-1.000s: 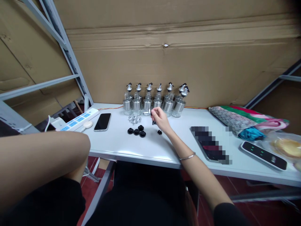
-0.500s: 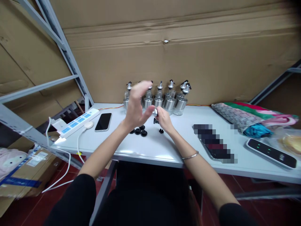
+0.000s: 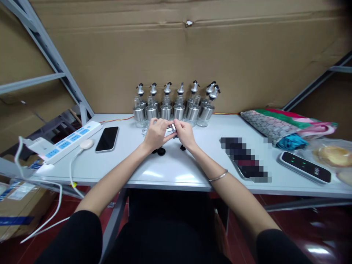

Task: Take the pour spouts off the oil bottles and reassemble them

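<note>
A small silver pourer top (image 3: 173,128) is pinched between my two hands above the middle of the table; fingers cover much of it. My left hand (image 3: 156,135) closes on it from the left, thumb underneath and fingers over it. From the right, my right hand (image 3: 185,133) grips the same piece with thumb and forefinger. Below the left hand lie black round caps (image 3: 161,151), partly hidden. A small black part (image 3: 183,147) lies under the right hand. Behind the hands stand several glass bottles with steel sleeves (image 3: 166,112); the back ones carry silver pourers with black flaps (image 3: 168,86).
On the left are a phone (image 3: 107,139), a power strip (image 3: 73,141) and a white charging puck (image 3: 86,144). To the right lie a pixelated dark item (image 3: 246,159), a white-edged black device (image 3: 305,167) and a colourful bag (image 3: 288,126). Cardboard (image 3: 154,55) stands behind the table.
My left hand has come down from a raised, open pose and closed on the pourer top beside my right hand. The view has tilted down slightly, uncovering more of the bottles.
</note>
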